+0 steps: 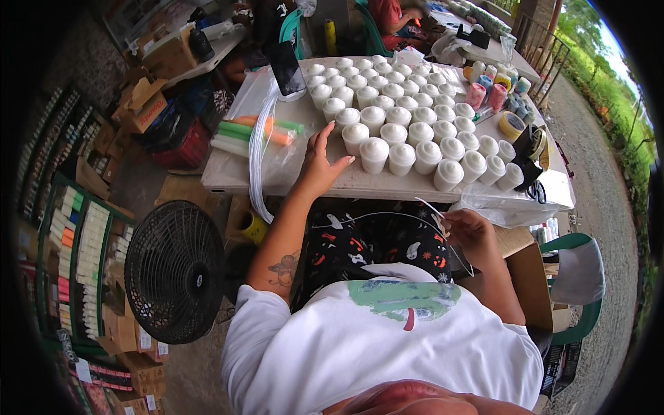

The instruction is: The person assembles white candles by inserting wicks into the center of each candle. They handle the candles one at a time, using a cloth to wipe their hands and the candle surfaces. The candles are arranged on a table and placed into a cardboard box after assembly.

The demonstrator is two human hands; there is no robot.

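Observation:
My left hand (319,163) is over the table's near edge, thumb and fingers apart, holding nothing. Its fingertips come close to the front-left white cylinders with domed tops (374,153); whether they touch is hard to tell. Several rows of these cylinders stand upright across the table. Above my lap, my right hand (472,235) pinches a thin white cord (430,207), whose end sticks up past the fingers. More of the cord crosses my dark patterned trousers in a loose curve. A looped bundle of white cord (257,166) hangs over the table edge, left of my left hand.
A clear bag of green, orange and white sticks (257,132) and a phone (286,69) lie left on the table (228,176). Tape (511,125) and scissors (538,192) sit right. A black fan (175,272) stands at my left, an open carton (529,283) at my right.

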